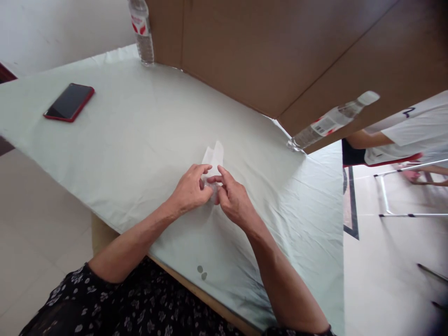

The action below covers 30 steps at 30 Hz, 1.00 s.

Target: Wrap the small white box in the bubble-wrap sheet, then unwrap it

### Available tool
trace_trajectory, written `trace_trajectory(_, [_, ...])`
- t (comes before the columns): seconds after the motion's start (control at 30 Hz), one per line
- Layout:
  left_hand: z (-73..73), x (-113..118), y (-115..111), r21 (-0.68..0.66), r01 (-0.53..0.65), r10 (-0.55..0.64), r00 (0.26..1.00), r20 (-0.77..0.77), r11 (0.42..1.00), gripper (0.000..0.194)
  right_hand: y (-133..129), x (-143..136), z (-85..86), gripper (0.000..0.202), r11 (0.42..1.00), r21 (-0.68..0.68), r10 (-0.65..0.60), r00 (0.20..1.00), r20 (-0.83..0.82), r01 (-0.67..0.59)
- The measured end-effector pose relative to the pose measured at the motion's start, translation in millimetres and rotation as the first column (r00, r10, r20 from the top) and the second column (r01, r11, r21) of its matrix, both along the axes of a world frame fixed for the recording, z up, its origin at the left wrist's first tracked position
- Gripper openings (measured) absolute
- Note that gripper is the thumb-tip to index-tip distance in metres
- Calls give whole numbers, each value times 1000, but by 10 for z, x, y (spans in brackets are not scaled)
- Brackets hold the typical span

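A folded white tissue stands out from between my two hands over the cloth-covered table. My left hand has its fingers curled, with the thumb and fingertips closed on the tissue's left side. Opposite it, my right hand grips the lower right part of the tissue, index finger raised. The tissue's near end is partly hidden by the fingers.
A phone in a red case lies at the left. One water bottle stands at the back, another at the right, both beside a brown cardboard panel. Wet spots mark the pale green cloth. Another person's white sleeve shows at right.
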<state>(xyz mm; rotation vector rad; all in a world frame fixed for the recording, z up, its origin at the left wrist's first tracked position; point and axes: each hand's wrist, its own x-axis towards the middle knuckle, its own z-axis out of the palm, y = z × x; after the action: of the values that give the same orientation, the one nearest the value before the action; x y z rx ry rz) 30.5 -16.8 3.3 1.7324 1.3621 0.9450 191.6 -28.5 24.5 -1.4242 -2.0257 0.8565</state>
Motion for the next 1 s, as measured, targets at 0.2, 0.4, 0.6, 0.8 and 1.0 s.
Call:
trace_trajectory(0.2, [-22,94,-9,96,-72,84,989,-125,993,15,126,86,53,60,986,-137,84,990,-111,-99])
trace_trajectory(0.4, [-59,124,-22,109,-58,84,967,-241,992,23,362,247,-78,49,991,-134,-72,939,-336,28])
trace_trajectory(0.6, [-94,116,-44,355,85,58,926,-374,931,30,521,276,-217,45,987,-162,-49,959,-278,3])
trace_trajectory(0.8, [-154,99,-19,422,115,71,913,-401,899,27,694,380,-182,43,941,-220,-316,901,-297,258])
trace_trajectory(1.0, [-133,113,-27,420,120,73,907,-414,899,27,998,282,-247,44,890,-397,-331,917,-222,225])
